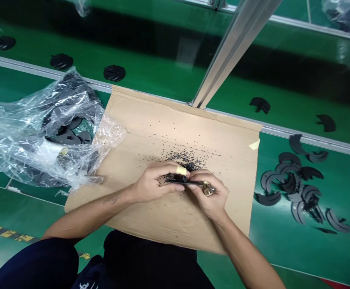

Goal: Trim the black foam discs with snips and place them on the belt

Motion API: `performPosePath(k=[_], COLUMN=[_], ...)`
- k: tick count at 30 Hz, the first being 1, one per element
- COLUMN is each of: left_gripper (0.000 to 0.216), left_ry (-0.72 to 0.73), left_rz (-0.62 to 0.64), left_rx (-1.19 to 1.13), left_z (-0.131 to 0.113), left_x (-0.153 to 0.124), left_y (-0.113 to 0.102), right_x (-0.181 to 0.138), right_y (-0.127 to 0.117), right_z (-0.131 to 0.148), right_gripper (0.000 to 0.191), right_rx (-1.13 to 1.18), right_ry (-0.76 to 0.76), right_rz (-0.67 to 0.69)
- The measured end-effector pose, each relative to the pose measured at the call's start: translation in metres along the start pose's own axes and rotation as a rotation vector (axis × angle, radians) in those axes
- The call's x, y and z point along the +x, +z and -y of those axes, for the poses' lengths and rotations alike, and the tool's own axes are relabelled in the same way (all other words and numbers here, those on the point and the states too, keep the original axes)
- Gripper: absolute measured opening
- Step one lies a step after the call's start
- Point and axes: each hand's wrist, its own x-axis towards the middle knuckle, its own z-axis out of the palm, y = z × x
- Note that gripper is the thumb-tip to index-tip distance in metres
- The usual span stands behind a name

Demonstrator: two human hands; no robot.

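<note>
Both hands meet over a brown cardboard sheet (168, 120) on the green bench. My left hand (153, 182) is closed on a flat black plastic part (177, 182) seen edge-on; its forefinger wears a tan tape wrap. My right hand (209, 192) is closed too, pinching the same part's other end and holding a small metal tool (207, 188) against it. Black shavings (183, 158) lie scattered on the cardboard just beyond the fingers.
A crumpled clear plastic bag (42, 132) with several black parts lies at the left. A heap of black crescent parts (298, 188) sits on the bench at the right. Single black parts (114, 73) lie on the green conveyor (162, 68) behind. A slanted metal post (232, 48) rises behind the cardboard.
</note>
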Motion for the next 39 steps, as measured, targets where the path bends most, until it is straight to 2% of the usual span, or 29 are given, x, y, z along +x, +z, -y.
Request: performPosePath(k=[4,8,12,15,17,25,32,36,39], left_gripper=[0.028,0.033,0.032,0.032,0.032,0.031,0.027,0.022,0.02], left_ry=[0.018,0.042,0.073,0.089,0.095,0.122,0.163,0.161,0.129], left_rz=[-0.085,-0.089,-0.068,-0.055,-0.054,-0.035,-0.034,-0.037,-0.07], left_rx=[0.059,0.107,0.119,0.119,0.119,0.1,0.101,0.106,0.146], left_z=[0.0,0.002,0.005,0.005,0.006,0.009,0.008,0.008,0.008], left_x=[0.0,0.0,-0.001,-0.001,-0.001,-0.002,-0.001,-0.001,-0.001], left_y=[0.0,-0.002,-0.001,-0.001,-0.001,-0.003,-0.003,-0.001,0.0], right_x=[0.006,0.017,0.023,0.024,0.025,0.031,0.031,0.03,0.03], right_y=[-0.009,-0.025,-0.033,-0.035,-0.036,-0.042,-0.039,-0.037,-0.037], right_z=[0.004,0.011,0.015,0.015,0.015,0.021,0.027,0.03,0.027], right_gripper=[0.007,0.008,0.017,0.018,0.019,0.022,0.022,0.024,0.025], right_rx=[-0.002,-0.274,-0.576,-0.7,-0.752,-0.891,-0.948,-0.979,-0.784], right_ry=[0.004,0.011,-0.151,-0.231,-0.249,-0.331,-0.352,-0.282,-0.129], right_rz=[0.059,0.095,0.238,0.37,0.41,0.462,0.446,0.464,0.492])
